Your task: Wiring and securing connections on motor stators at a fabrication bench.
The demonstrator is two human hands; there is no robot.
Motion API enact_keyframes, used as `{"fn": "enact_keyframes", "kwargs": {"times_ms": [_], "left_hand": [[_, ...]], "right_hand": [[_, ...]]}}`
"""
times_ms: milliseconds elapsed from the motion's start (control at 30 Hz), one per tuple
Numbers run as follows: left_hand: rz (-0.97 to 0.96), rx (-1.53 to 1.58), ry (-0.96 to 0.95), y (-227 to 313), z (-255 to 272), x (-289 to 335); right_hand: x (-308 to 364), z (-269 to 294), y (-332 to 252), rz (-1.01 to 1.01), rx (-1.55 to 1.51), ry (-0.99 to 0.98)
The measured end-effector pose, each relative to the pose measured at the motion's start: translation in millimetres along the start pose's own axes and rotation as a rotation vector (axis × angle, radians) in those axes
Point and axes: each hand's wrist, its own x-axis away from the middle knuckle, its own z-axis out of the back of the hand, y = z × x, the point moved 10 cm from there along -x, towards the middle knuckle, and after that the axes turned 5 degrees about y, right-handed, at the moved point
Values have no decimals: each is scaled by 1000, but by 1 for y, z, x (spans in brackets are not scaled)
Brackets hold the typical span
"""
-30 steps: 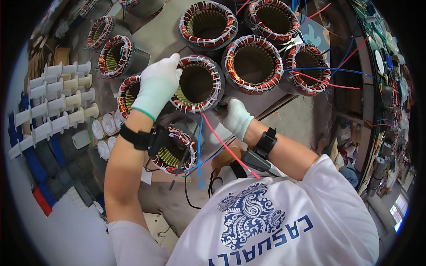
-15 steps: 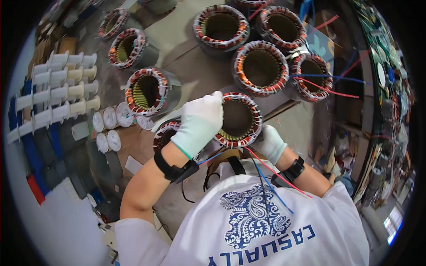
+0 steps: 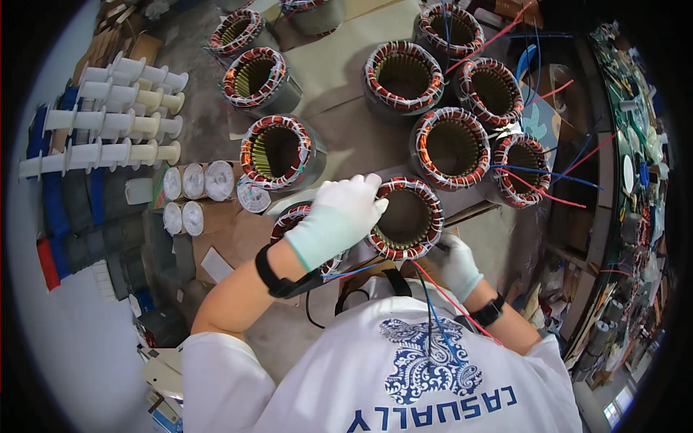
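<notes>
A motor stator [image 3: 406, 219] with red and orange windings laced in white cord stands before me. My left hand [image 3: 341, 214], in a white glove, lies at its upper left rim, fingers bent and drawn together; whatever they pinch is hidden. At the stator's lower right side is my gloved right hand [image 3: 458, 264], its fingers curled, with the tips partly out of sight beside a dark patch. Red, blue and black lead wires [image 3: 449, 296] run from the near rim over my white shirt. Another stator [image 3: 287, 220] is partly covered by my left hand and wrist.
Several more wound stators stand around, among them one at the left [image 3: 276, 151] and one at the right [image 3: 451, 148]. White plastic spools [image 3: 108, 124] and wrapped rolls [image 3: 218, 180] are at the far left. A cluttered shelf [image 3: 639, 180] runs along the right.
The whole view has shifted, so the stators appear lower and further right. My left hand stays at the rim, its fingers now reaching over it; my right hand sits slightly lower beside the stator.
</notes>
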Motion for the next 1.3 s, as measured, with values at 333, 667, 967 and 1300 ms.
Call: {"fn": "enact_keyframes", "kwargs": {"times_ms": [333,667,967,1300], "left_hand": [[574,755,632,-224,115,104],[503,382,292,-283,45,35],[471,142,167,-254,51,10],[421,329,272,-274,47,30]], "right_hand": [[71,-55,-159,296,296,-179],[10,-268,-184,115,331,-530],[-159,-285,-90,-134,507,-134],[-169,-303,-40,-301,365,-188]]}}
